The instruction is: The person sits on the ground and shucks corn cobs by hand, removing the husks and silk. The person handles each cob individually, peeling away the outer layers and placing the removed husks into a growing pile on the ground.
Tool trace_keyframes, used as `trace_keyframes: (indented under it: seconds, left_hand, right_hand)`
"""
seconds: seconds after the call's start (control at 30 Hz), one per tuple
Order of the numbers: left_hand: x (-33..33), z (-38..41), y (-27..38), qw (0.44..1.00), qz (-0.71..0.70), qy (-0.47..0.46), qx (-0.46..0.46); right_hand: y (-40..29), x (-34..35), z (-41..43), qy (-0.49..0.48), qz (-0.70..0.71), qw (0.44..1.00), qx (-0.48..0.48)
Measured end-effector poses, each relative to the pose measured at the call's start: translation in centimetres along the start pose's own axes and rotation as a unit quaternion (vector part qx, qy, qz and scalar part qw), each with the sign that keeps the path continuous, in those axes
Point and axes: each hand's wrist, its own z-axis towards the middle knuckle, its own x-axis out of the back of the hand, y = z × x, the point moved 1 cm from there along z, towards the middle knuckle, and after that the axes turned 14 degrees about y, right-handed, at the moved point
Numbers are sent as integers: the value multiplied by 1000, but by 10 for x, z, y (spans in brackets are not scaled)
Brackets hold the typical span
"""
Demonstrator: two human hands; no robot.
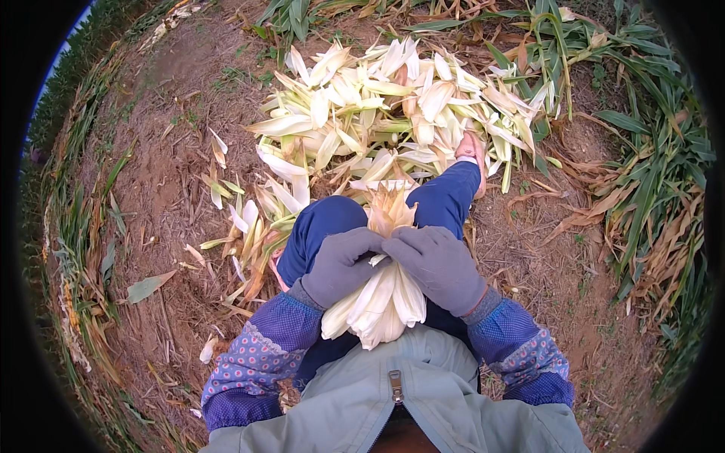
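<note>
My left hand point(342, 266) and my right hand point(439, 266), both in grey knit gloves, meet around the middle of a bundle of pale corn husks point(385, 308). Cream husk leaves fan out below my fingers towards my lap. Drier, tan husk tips point(391, 209) stick up beyond them, between my knees. The fingers of both hands are curled and nearly touch over the bundle. What lies inside the grip is hidden by the gloves.
A large heap of stripped husks point(345, 107) lies ahead of my feet, with one pink shoe point(474, 161) against it. Loose husks point(249, 226) lie by my left leg. Green cornstalks point(645, 175) are piled to the right on the bare soil point(170, 187).
</note>
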Motion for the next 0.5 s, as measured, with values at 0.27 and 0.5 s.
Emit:
trace_keyframes:
  seconds: [0.27, 0.5]
  left_hand:
    - [1, 7, 10, 994, 85, -22, 61]
    - [1, 7, -7, 971, -113, 12, 211]
  right_hand:
    - [3, -7, -6, 10, -5, 993, -113]
    - [-1, -14, -11, -16, 290, 880, -376]
